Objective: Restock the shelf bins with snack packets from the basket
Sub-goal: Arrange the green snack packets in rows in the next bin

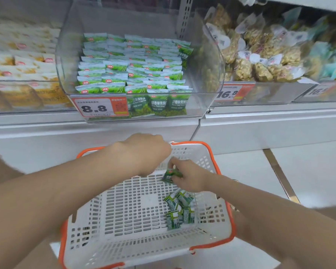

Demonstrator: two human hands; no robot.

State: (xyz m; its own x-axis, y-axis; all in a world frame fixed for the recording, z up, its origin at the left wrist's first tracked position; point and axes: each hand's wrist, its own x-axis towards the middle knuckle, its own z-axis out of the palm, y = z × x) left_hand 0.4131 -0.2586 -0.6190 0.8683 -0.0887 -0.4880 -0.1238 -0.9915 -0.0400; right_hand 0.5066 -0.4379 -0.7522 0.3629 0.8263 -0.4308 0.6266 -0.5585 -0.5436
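Snack packet (171, 174): a single green one is pinched between the thumb and fingers of the right hand (190, 177), just above the basket floor towards its twelve o'clock end. The left hand (147, 150) hangs close beside it at about ten o'clock. Its fingers curl downward out of sight, so I cannot tell whether it holds anything or touches the packet. A small heap of loose packets (179, 208) lies at roughly four o'clock on the floor of the basket (215, 158), the last of the stock by the look of it.

The grip appears to be on an edge of the packet, and the wrapper is slick. A quick lift could let it slip back through the fingers, or over the rim to the floor if the two hands bump.

The clear bin (197, 105) straight up at twelve o'clock is already packed in neat rows nearly to its front lip, above the price tag (100, 107). A packet dropped loosely on top may slide forward and off the shelf (105, 129), or knock the rows askew. It needs tucking in.

At two o'clock the neighbouring bin (260, 61) holds yellowish bags, and a careless reach could land the green packet there instead. The basket seems to sit unsupported by either hand, and leaning on its wall could tip it.
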